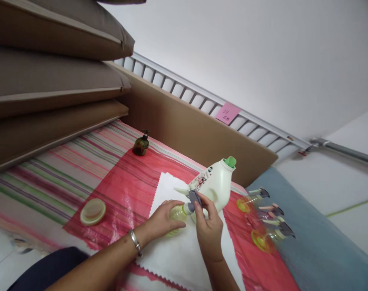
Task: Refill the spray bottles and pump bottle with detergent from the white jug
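- One spray bottle (177, 211) is held above the white sheet (164, 190), between the left hand (163, 221) and the right hand (210, 227).
- The left hand's grip is wrapped round the bottle's yellow-green body, thumb on the near side, probably to steady it.
- The right hand's grip is pinched on the grey spray head (193, 198), fingers and thumb on opposing sides, which likely gives finer control at the top while the other hand bears the body.
- Just beyond the right hand is a white jug (223, 184) with a green piece (230, 161) at its mouth; its base is partly hidden, so I cannot tell exactly where it rests.
- The white sheet lies over a red sheet (121, 190), itself on a striped cover (47, 173); the layers perhaps guard the fabric beneath.
- To the right, three spray bottles (267, 236) sit grouped near the red sheet's edge, seemingly apart to leave the middle free for handling.
- To the left, a round container (93, 212) lies on the near side, and a dark pump bottle (140, 145) stands on the far side, both well apart from the hands.
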`<state>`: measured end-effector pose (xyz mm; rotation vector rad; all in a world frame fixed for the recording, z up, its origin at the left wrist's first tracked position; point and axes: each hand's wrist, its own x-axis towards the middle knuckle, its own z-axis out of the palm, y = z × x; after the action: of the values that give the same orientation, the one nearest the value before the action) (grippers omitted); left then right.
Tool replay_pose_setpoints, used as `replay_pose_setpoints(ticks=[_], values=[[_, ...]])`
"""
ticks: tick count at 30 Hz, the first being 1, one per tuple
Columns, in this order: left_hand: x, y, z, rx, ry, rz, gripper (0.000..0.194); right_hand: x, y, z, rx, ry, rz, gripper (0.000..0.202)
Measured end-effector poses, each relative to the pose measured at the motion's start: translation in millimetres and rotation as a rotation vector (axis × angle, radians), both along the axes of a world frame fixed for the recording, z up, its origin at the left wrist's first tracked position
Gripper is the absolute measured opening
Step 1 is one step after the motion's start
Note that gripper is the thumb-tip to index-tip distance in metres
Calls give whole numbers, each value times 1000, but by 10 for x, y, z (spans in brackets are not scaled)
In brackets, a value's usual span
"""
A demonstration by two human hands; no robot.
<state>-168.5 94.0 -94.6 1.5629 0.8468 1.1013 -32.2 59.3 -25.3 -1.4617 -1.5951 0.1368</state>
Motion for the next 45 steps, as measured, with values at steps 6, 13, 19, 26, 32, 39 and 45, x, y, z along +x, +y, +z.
replay_pose_setpoints(ticks=[6,13,19,26,32,39,45], values=[[-1,7,-3,-10,6,18,57,-24,15,102,-100,-15,16,33],[11,20,-43,1,-22,12,57,21,33,358,-339,-227,80,34],[19,8,-49,2,-13,15,57,1,46,479,-358,-311,131,25],[23,-10,-47,-9,10,20,59,-2,82,476,-415,-283,124,19],[34,-18,-21,-8,28,9,58,55,50,409,-398,-238,103,22],[40,-5,-52,11,33,-4,57,51,15,370,-391,-233,59,21],[118,-62,90,-16,42,109,62,-7,12,394,-406,-260,39,18]])
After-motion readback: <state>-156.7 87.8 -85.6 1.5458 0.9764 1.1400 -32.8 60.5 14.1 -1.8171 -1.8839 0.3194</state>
